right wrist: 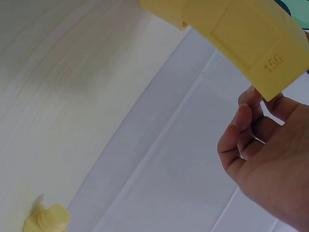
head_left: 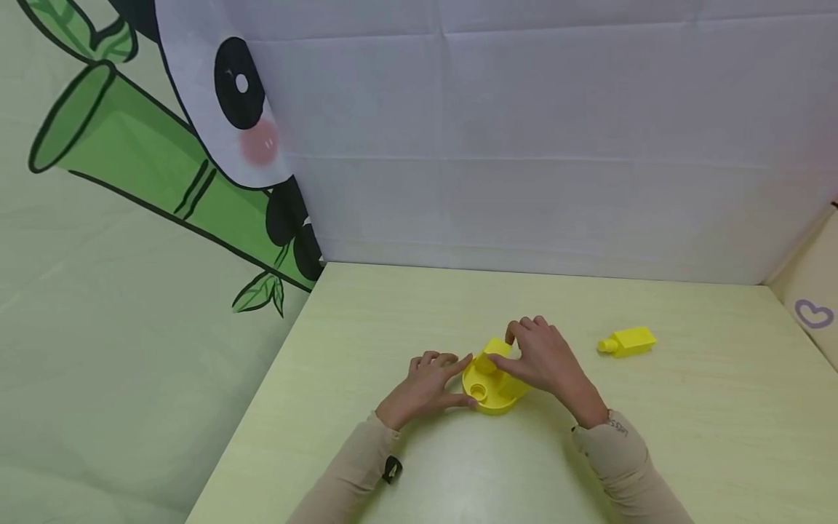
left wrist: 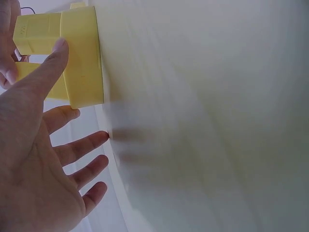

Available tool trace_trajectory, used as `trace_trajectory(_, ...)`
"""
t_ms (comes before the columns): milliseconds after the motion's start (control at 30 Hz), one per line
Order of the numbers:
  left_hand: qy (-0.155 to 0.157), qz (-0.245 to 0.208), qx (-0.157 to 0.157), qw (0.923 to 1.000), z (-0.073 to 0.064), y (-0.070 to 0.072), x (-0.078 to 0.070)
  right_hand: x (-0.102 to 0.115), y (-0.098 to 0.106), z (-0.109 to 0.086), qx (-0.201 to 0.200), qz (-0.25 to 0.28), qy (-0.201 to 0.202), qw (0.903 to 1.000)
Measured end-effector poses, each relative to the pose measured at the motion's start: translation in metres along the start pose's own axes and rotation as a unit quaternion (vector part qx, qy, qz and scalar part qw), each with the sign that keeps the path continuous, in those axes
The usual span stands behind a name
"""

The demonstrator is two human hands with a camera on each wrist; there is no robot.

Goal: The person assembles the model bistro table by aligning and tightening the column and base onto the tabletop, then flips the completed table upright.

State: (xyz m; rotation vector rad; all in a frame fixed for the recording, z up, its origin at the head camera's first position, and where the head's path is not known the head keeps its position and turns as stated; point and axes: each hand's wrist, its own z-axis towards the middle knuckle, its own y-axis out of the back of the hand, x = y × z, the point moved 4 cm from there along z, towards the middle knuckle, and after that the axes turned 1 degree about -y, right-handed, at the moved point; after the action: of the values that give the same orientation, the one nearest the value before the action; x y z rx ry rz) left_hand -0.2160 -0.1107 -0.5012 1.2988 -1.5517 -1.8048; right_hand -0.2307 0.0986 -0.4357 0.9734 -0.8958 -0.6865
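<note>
A round yellow base [head_left: 495, 409] with a raised rim and a ring-shaped socket [head_left: 479, 392] rests on the table. My left hand [head_left: 428, 387] holds it from the left, thumb on one side of its wall and index finger on the other; the remaining fingers are spread. Two yellow blocks stand on the base, one at the back [head_left: 499, 346] and one at the right [head_left: 515, 386], partly hidden by my hand. My right hand [head_left: 540, 355] pinches the back block near its top between thumb and index finger. One block [right wrist: 251, 38] shows the number 156 in the right wrist view.
A loose yellow block [head_left: 631, 340] with a round knob at one end lies on the table [head_left: 713, 407] to the right. White cloth [head_left: 524, 145] hangs behind the table, and a printed green cloth [head_left: 131, 327] lies along its left side.
</note>
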Motion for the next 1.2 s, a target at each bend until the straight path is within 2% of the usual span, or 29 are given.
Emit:
trace_trajectory(133, 0.0, 0.005, -0.001, 1.0, 0.001, -0.001, 0.0, 0.001, -0.001, -0.001, 0.007, 0.002, -0.001, 1.0)
trace_trajectory(233, -0.003, 0.006, -0.002, 1.0, 0.001, -0.002, 0.0, 0.0, 0.002, -0.003, 0.023, 0.023, 0.005, 0.9994)
trace_trajectory(433, -0.005, 0.009, -0.001, 0.9999, 0.002, -0.003, 0.001, 0.0, 0.001, -0.006, 0.069, 0.054, 0.047, 0.9951)
trace_trajectory(667, -0.003, 0.007, 0.002, 1.0, 0.0, -0.002, 0.001, 0.004, -0.004, -0.008, 0.043, 0.045, 0.044, 0.9971)
trace_trajectory(1200, 0.001, 0.005, 0.002, 1.0, -0.001, -0.002, 0.001, 0.019, -0.009, -0.007, -0.001, -0.016, 0.038, 0.9992)
